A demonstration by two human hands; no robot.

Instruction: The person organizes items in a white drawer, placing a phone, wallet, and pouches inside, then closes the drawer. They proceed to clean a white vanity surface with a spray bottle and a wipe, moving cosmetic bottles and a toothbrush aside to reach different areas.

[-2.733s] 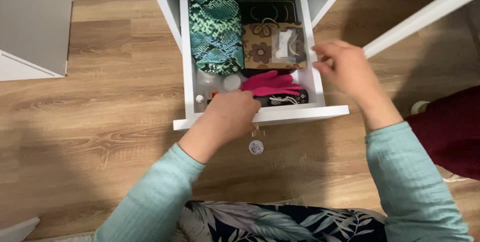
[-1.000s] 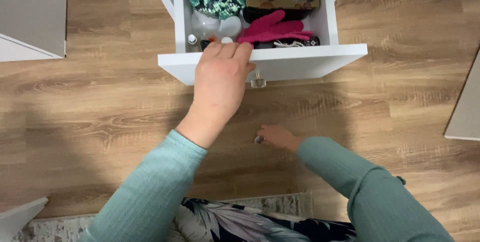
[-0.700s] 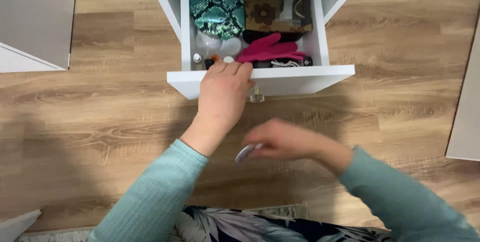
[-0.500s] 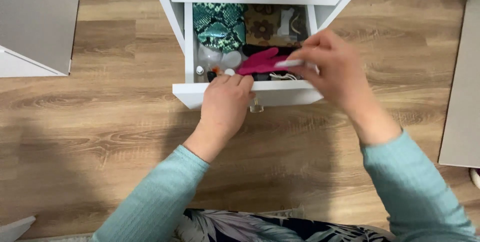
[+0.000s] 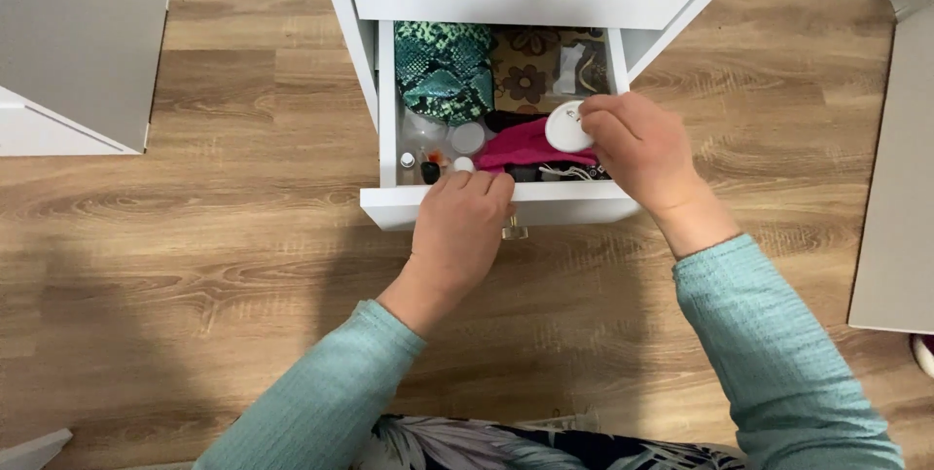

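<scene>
I see the right hand [image 5: 637, 154] pinching a small round white disc [image 5: 568, 126] at its fingertips, just above the pink glove [image 5: 525, 144] in the open white drawer [image 5: 387, 120], centre of frame. The left hand [image 5: 462, 227] grips the drawer's front edge, fingers curled over it, lower left of the disc. A green snakeskin pouch [image 5: 443, 66] lies at the back.

Viewpoint: one head-worn camera, above the open white drawer [image 5: 498, 205].
Facing: almost straight down onto the wood-plank floor [image 5: 195, 236].
Nearness: close, within arm's reach of the drawer.
Shared view: none; single camera.
</scene>
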